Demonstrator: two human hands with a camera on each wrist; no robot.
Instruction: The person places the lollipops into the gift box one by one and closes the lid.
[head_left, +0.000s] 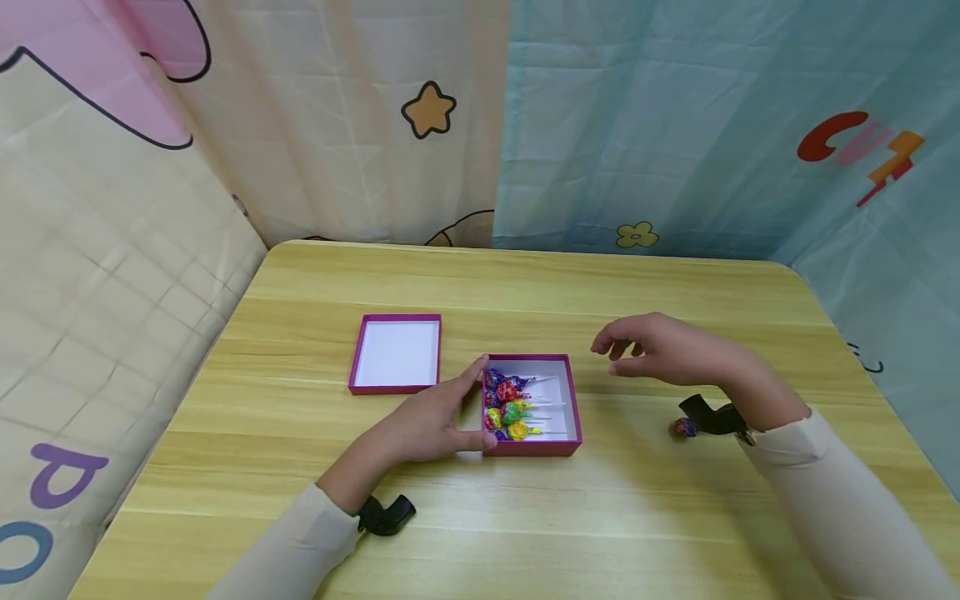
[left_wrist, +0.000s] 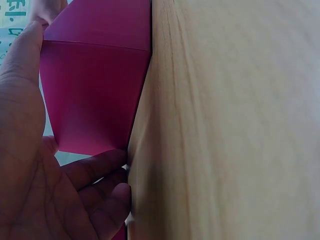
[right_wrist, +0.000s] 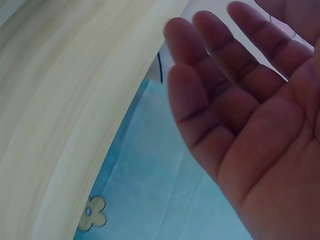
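Your left hand sits against the left wall of the magenta box, thumb along the near-left corner, fingers up the far-left side. Fingers look mostly straight, pressed flat to the wall, not wrapped round it. The left wrist view backs this up: magenta wall right beside the palm, fingertips touching where the box meets the table.

The box is open-topped, white inside, approx mid-table. The lollipops are bunched in the box's left half, wrapped heads in purple, red, green and yellow, white sticks pointing to the box's right wall.

Your right hand is up off the table, just right of the box and a bit beyond its far-right corner, not touching it. Fingers loosely spread and relaxed, holding nothing; the right wrist view shows a bare palm.

The lid lies open side up, left of the box and slightly farther back, apart from it.

One loose lollipop is on the table, well right of the box, near your right wrist; partly hidden by the wrist cam mount.
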